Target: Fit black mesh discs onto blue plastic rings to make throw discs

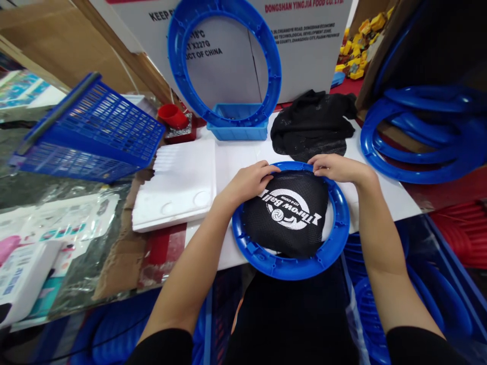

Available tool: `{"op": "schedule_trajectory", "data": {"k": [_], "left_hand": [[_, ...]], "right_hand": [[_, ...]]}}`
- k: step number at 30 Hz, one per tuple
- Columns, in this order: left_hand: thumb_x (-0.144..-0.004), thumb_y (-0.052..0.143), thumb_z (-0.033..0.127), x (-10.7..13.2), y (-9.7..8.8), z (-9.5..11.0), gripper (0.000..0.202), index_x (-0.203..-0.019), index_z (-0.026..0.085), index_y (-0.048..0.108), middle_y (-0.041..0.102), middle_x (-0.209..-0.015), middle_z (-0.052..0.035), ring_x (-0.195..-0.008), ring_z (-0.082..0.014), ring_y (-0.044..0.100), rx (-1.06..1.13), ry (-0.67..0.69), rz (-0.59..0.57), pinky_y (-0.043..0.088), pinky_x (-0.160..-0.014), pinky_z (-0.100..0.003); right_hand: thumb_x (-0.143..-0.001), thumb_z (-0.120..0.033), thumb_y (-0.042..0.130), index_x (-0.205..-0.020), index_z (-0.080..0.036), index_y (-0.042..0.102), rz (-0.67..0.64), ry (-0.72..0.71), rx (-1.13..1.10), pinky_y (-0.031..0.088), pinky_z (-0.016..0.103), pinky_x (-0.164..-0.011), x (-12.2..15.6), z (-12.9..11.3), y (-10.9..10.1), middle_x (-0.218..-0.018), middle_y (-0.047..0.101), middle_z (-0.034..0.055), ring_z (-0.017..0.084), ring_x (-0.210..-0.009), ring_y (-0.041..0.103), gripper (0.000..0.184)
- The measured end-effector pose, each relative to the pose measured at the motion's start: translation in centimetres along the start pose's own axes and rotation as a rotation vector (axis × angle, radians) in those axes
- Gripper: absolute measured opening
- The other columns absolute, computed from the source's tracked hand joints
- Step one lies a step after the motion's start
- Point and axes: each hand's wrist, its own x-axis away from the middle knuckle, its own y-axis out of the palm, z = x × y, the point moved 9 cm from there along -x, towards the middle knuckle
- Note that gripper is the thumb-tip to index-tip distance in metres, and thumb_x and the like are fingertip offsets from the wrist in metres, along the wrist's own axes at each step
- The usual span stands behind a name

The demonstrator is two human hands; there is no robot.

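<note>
A blue plastic ring (291, 268) lies in front of me at the table's near edge, its ribbed inner side facing up. Inside it sits a black mesh net (291, 215) printed with a white "Throw Ball" logo; gaps show between net and ring at the right and bottom. At the ring's far left, my left hand (251, 181) pinches the net's edge against the rim. My right hand (335, 168) does the same at the far right, fingers bent over the rim. The fingertips partly hide the net's edge.
Behind stands another blue ring (276, 56) in a light-blue tray (238, 133). Black mesh nets (312, 121) are piled beyond my right hand, with blue rings (411, 175) stacked farther right. White foam sheets (178, 182), a blue basket (95, 132) and a red cup (173, 117) are left.
</note>
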Motion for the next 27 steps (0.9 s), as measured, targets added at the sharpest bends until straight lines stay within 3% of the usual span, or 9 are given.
{"op": "schedule_trajectory", "data": {"k": [6, 9, 11, 13, 18, 27], "left_hand": [[-0.106, 0.055, 0.029, 0.0, -0.1, 0.9, 0.03, -0.132, 0.026, 0.072, 0.064, -0.132, -0.0101, -0.109, -0.0251, 0.068, -0.007, 0.022, 0.0, 0.056, -0.094, -0.039], [-0.107, 0.058, 0.036, -0.5, 0.3, 1.2, 0.023, -0.119, 0.021, 0.072, 0.065, -0.124, -0.0106, -0.106, -0.0259, 0.068, 0.02, -0.01, 0.01, 0.056, -0.093, -0.041], [-0.106, 0.058, 0.035, -0.9, 0.5, 1.2, 0.02, -0.112, 0.02, 0.07, 0.065, -0.117, -0.0097, -0.102, -0.0255, 0.067, 0.061, -0.037, 0.033, 0.056, -0.093, -0.041], [-0.105, 0.059, 0.03, -1.3, 0.5, 1.2, 0.014, -0.107, 0.021, 0.068, 0.067, -0.111, -0.0085, -0.1, -0.0252, 0.066, 0.097, -0.044, 0.068, 0.055, -0.092, -0.041], [-0.099, 0.064, 0.022, -1.7, -0.4, 1.5, 0.005, -0.097, 0.019, 0.067, 0.071, -0.106, -0.0093, -0.108, -0.028, 0.064, 0.123, 0.015, 0.195, 0.052, -0.099, -0.044], [-0.093, 0.071, 0.023, -2.6, -0.6, -0.6, 0.009, -0.091, 0.019, 0.078, 0.081, -0.093, -0.0036, -0.088, -0.0209, 0.071, 0.431, -0.14, 0.233, 0.051, -0.087, -0.035]], "right_hand": [[-0.092, -0.03, 0.061, -0.086, -0.024, 0.079, -0.004, -0.007, -0.016, 0.057, 0.046, -0.102, -0.1, -0.3, 0.0, -0.137, 0.074, 0.0075, 0.031, -0.112, 0.073, 0.021], [-0.097, -0.033, 0.059, -0.101, -0.026, 0.081, 0.145, -0.021, -0.013, 0.057, 0.045, -0.101, -0.6, -1.1, -0.7, -0.119, 0.08, 0.0076, 0.029, -0.107, 0.073, 0.023], [-0.099, -0.037, 0.059, -0.115, -0.026, 0.079, 0.242, -0.11, -0.032, 0.056, 0.046, -0.107, -1.2, -2.4, -0.7, -0.123, 0.078, 0.0086, 0.03, -0.115, 0.072, 0.028], [-0.099, -0.042, 0.063, -0.12, -0.026, 0.079, 0.246, -0.224, -0.049, 0.052, 0.047, -0.114, -1.9, -3.9, 0.1, -0.133, 0.074, 0.0097, 0.031, -0.125, 0.068, 0.031], [-0.098, -0.039, 0.064, -0.1, -0.025, 0.082, 0.23, -0.253, -0.058, 0.051, 0.05, -0.113, -3.3, -4.5, 1.5, -0.128, 0.076, 0.0107, 0.032, -0.121, 0.07, 0.022], [-0.095, -0.035, 0.062, -0.092, -0.023, 0.077, 0.268, -0.199, -0.182, 0.053, 0.046, -0.106, -3.9, -3.0, 1.4, -0.126, 0.079, 0.0095, 0.03, -0.114, 0.072, 0.02]]}}
